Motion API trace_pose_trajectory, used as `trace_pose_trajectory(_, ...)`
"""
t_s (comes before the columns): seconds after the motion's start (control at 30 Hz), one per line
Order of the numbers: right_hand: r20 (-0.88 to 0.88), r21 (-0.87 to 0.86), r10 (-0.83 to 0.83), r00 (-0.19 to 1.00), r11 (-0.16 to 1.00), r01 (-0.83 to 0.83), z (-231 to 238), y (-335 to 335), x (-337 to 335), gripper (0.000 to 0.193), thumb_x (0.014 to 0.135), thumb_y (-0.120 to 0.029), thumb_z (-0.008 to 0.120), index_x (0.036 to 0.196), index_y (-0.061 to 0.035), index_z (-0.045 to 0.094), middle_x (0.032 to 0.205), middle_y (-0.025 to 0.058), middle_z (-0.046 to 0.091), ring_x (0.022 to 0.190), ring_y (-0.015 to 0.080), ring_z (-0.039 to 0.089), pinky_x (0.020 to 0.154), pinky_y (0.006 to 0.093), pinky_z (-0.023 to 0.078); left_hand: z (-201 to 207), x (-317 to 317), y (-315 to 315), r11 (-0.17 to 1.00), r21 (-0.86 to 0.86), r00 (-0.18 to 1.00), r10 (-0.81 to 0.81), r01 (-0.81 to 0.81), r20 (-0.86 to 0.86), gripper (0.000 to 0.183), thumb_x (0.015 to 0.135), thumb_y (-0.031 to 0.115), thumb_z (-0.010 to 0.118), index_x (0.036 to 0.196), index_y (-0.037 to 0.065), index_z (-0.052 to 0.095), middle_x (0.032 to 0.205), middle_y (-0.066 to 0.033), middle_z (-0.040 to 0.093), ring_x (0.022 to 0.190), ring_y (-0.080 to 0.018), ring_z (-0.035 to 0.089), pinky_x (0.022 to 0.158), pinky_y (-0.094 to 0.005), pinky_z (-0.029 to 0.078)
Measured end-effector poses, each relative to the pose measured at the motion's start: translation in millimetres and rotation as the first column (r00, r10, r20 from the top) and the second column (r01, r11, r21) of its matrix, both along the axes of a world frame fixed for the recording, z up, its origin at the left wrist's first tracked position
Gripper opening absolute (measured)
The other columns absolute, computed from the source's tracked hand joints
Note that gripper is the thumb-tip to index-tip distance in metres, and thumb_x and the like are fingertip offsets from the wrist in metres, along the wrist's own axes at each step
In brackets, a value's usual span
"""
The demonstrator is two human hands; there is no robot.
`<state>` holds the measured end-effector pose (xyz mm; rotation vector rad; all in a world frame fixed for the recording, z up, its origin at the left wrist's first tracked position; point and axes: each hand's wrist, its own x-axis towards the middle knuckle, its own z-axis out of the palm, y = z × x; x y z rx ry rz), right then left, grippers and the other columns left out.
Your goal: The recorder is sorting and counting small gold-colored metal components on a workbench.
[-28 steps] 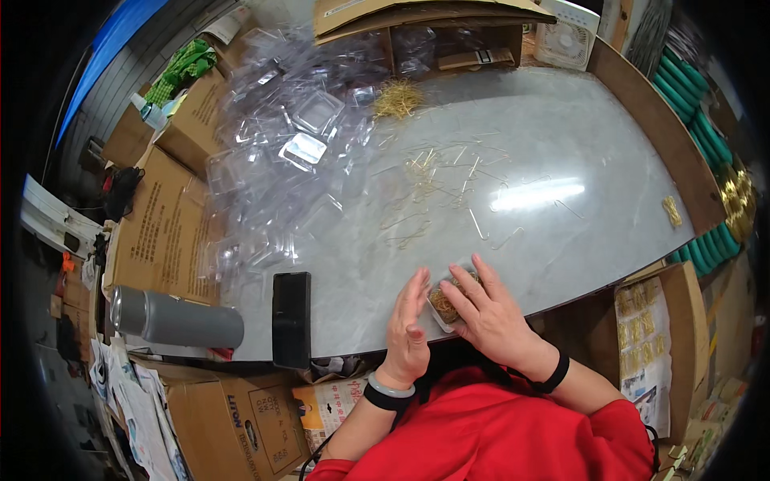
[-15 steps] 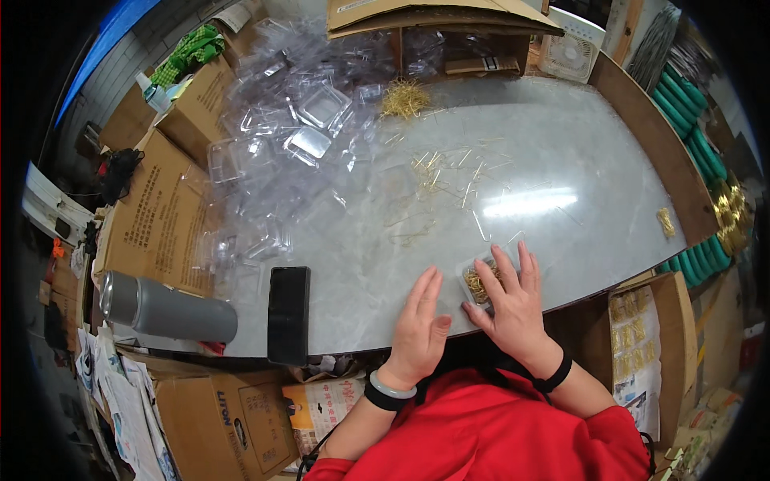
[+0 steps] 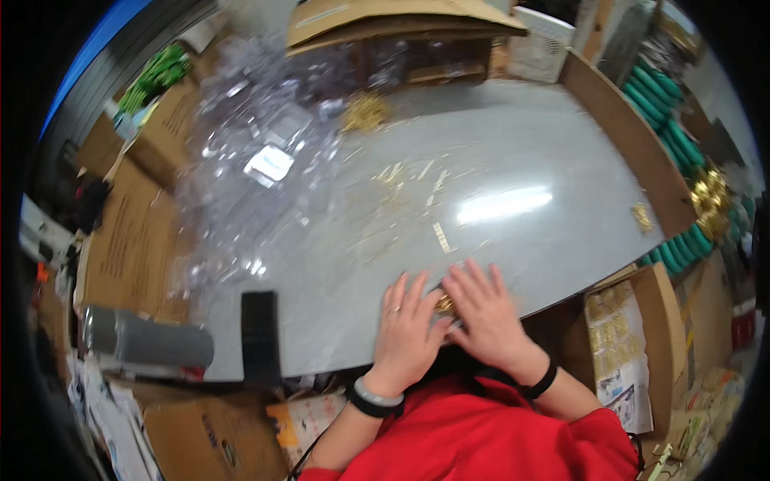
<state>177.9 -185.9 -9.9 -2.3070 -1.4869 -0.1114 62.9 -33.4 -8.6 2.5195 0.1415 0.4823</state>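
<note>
A small clear plastic box with gold-coloured metal pieces [image 3: 445, 304] in it lies at the table's near edge, mostly covered by my hands. My left hand [image 3: 407, 327] is against its left side, fingers stretched forward and thumb at the near corner. On the other side my right hand [image 3: 485, 319] lies over the box's right part, its fingers long and its thumb close to the left one. The two hands hold the box between them; motion blur softens the fingertips. Loose thin gold pins [image 3: 393, 178] are scattered beyond, with a denser gold heap [image 3: 365, 111] farther back.
A large pile of clear plastic boxes [image 3: 241, 184] covers the table's left side. A black phone [image 3: 260, 333] and a grey bottle [image 3: 152, 335] are at the near left. A wooden board [image 3: 622, 136] edges the right. A small gold bundle [image 3: 642, 216] lies near it.
My left hand has come in against the box, and the right hand has shifted with it toward the left and nearer my body. The whole view has swung slightly.
</note>
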Motion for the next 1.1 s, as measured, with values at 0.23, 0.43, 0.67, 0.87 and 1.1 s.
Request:
trace_pose_trajectory(0.23,0.166,-0.059,-0.153,0.974,0.985,0.165,1.7,-12.6,-0.2,0.070,0.092,-0.052,0.062,0.145,-0.0075,0.051,0.162,0.0116,0.037,0.154,0.0359,0.022,0.118,0.0718,0.002,-9.1,-9.5,3.5,0.994,-0.109,0.997,0.009,0.000,0.077,0.062,0.103,0.037,0.051,0.148,-0.004,0.040,0.153,-0.0239,0.043,0.141,-0.0457,0.039,0.120,-0.0584,0.024)
trace_pose_trajectory(0.43,0.241,-0.111,-0.619,0.748,0.748,0.655,3.0,-80.5,57.4,0.073,0.092,-0.049,0.064,0.147,-0.0026,0.048,0.159,0.0187,0.038,0.151,0.0380,0.026,0.120,0.0673,0.011,-3.5,-10.6,-0.5,0.999,-0.027,0.997,0.043,-0.041,0.065,0.062,0.104,0.038,0.051,0.145,-0.007,0.042,0.147,-0.0258,0.048,0.138,-0.0452,0.043,0.120,-0.0569,0.026)
trace_pose_trajectory(0.67,0.262,-0.257,-0.899,0.351,0.286,0.923,-6.9,-172.9,215.4,0.072,0.101,-0.047,0.051,0.150,0.0042,0.039,0.159,0.0241,0.036,0.148,0.0390,0.032,0.119,0.0586,0.022,-4.4,-6.1,-8.7,0.989,0.141,0.999,0.035,-0.041,0.039,0.064,0.092,0.025,0.068,0.143,-0.007,0.046,0.140,-0.0259,0.053,0.135,-0.0450,0.045,0.119,-0.0573,0.028)
trace_pose_trajectory(0.87,0.312,-0.245,-0.939,0.144,0.067,0.967,-7.9,-184.7,281.0,0.080,0.098,-0.051,0.056,0.154,0.0020,0.035,0.159,0.0233,0.036,0.148,0.0367,0.033,0.115,0.0533,0.030,-9.1,-6.1,-7.6,0.987,0.150,0.998,0.049,-0.053,0.028,0.064,0.090,0.024,0.071,0.141,-0.006,0.047,0.140,-0.0248,0.053,0.135,-0.0444,0.045,0.118,-0.0563,0.030)
trace_pose_trajectory(1.1,0.223,-0.076,-0.787,0.576,0.575,0.815,10.2,-147.7,238.5,0.096,0.096,-0.053,0.059,0.157,0.0078,0.018,0.163,0.0309,0.022,0.153,0.0451,0.017,0.124,0.0563,0.015,-8.8,-11.4,0.4,0.995,0.087,0.998,0.050,-0.054,0.044,0.060,0.092,0.021,0.069,0.141,-0.006,0.047,0.143,-0.0256,0.049,0.137,-0.0450,0.043,0.117,-0.0552,0.031)
